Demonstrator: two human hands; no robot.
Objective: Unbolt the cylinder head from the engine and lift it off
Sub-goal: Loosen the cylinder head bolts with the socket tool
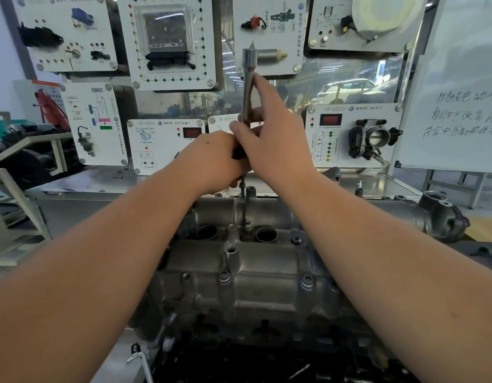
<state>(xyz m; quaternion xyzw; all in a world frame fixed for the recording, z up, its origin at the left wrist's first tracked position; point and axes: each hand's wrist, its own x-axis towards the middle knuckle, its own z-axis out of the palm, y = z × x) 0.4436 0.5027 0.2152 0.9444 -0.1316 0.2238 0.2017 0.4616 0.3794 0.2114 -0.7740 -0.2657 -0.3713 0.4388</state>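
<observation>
Partly hidden, both hands' fingers point(240, 128) grip the upright wrench point(248, 87) above the cylinder head point(256, 272).

the cylinder head point(256, 272) is dull grey metal with dark grime; the socket extension point(248, 87) is silver steel; the display panels point(167, 37) are white; the bench point(101, 186) is grey.

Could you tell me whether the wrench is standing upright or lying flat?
Upright: the wrench rises vertically above both hands, over the cylinder head.

A grey cast-metal cylinder head point(239, 272) sits on the engine, bolts point(224, 275) seated in its top.
</observation>
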